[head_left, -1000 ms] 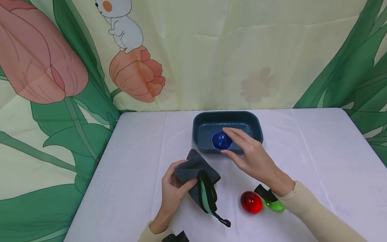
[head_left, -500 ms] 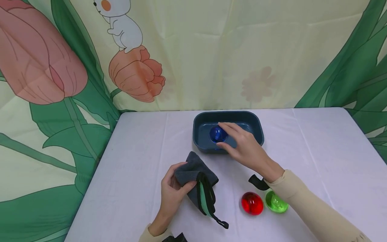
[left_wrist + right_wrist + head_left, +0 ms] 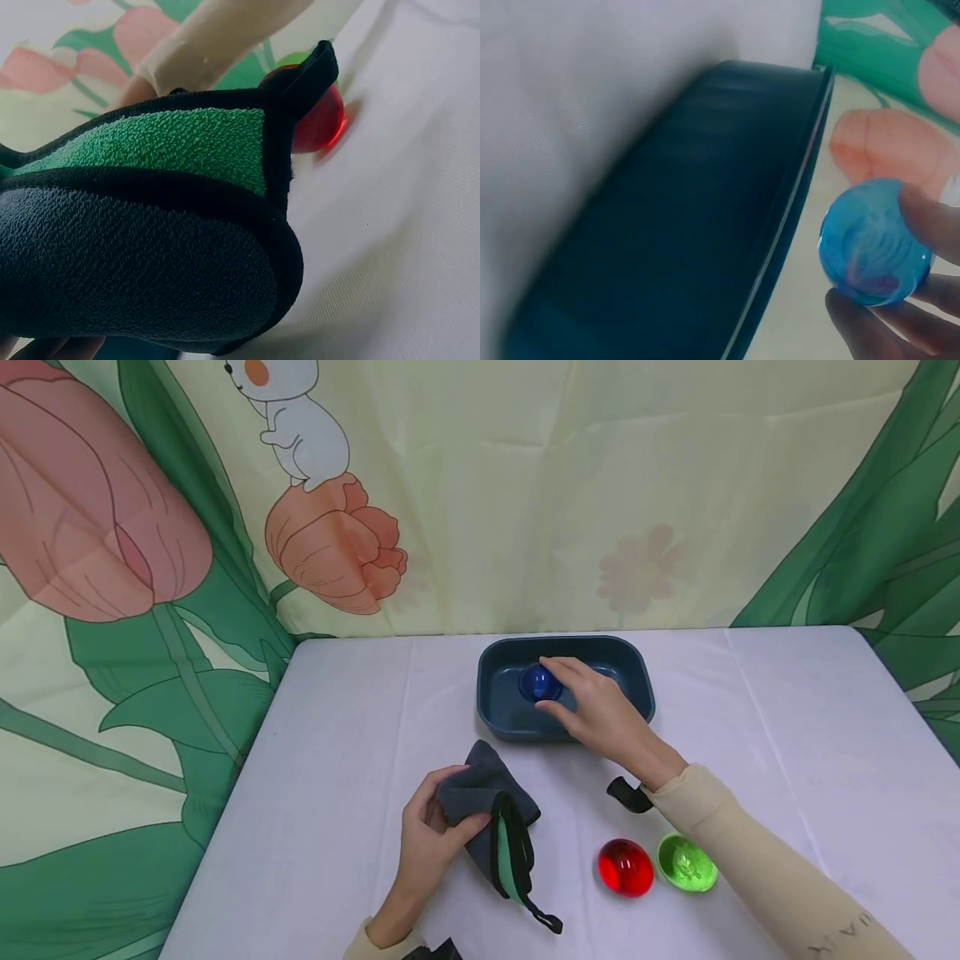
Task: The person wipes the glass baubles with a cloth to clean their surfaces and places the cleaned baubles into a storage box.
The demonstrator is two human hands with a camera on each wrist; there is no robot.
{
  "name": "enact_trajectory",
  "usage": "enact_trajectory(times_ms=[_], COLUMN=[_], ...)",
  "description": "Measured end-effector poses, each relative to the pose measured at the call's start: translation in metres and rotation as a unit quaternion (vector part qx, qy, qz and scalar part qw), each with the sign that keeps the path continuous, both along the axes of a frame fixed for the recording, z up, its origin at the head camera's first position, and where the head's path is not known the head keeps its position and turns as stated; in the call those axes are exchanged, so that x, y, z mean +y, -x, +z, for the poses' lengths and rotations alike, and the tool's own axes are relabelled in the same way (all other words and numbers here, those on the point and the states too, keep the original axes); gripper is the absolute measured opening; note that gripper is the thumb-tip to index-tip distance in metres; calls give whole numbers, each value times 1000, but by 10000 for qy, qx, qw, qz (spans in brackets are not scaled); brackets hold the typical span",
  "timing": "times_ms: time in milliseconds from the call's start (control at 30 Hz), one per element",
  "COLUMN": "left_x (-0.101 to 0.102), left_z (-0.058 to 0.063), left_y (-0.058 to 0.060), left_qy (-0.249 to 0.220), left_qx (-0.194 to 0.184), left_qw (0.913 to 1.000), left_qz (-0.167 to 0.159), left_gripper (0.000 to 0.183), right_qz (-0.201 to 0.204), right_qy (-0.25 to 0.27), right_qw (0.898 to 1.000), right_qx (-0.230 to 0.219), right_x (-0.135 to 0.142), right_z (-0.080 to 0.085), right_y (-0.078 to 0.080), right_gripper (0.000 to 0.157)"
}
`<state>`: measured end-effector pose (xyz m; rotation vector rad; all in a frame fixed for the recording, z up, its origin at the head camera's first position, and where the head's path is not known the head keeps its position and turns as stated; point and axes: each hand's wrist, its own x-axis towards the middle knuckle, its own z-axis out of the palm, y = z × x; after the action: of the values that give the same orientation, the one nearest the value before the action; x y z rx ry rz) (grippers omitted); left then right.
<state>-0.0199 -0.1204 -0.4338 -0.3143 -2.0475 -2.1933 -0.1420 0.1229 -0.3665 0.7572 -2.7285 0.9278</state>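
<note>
My right hand (image 3: pixel 600 706) pinches a see-through blue ball (image 3: pixel 540 682) between thumb and fingers. In the head view the ball overlaps the inside of a dark blue rectangular tray (image 3: pixel 498 720). The right wrist view shows the ball (image 3: pixel 874 244) above the level of the tray's rim (image 3: pixel 780 225), fingertips at its sides. Nearer the front, my left hand (image 3: pixel 431 839) grips a folded cloth (image 3: pixel 480 802), grey-blue outside and green inside, with black edging and a hanging loop. This cloth (image 3: pixel 135 255) fills much of the left wrist view and hides most of the left fingers.
A see-through red ball (image 3: pixel 626 867) lies on the white-covered table (image 3: pixel 352 752), right of the cloth. Beside it sits a round see-through green piece (image 3: pixel 687 862), close to the right sleeve (image 3: pixel 757 852). Behind the table hangs a flower-printed curtain (image 3: pixel 510 527).
My right hand has carried the blue ball farther back over the tray. The green piece has come out from behind the right forearm. The left hand and cloth have shifted very slightly.
</note>
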Motion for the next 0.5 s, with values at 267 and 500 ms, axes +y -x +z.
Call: enact_trajectory(times_ms=[267,500], left_x=[-1,-3], left_z=[-2,-3], left_y=[2,2], left_qy=[7,3], left_qx=[61,-21], left_qw=[10000,10000], left_qz=[-36,-3], left_gripper=[54,53], right_qz=[-169,-196], right_qy=[-204,-368], right_qw=[9987,9958], right_qx=[-428,-813], right_x=[-1,-2], right_z=[-9,-19], right_y=[10,20], right_gripper=[62,59])
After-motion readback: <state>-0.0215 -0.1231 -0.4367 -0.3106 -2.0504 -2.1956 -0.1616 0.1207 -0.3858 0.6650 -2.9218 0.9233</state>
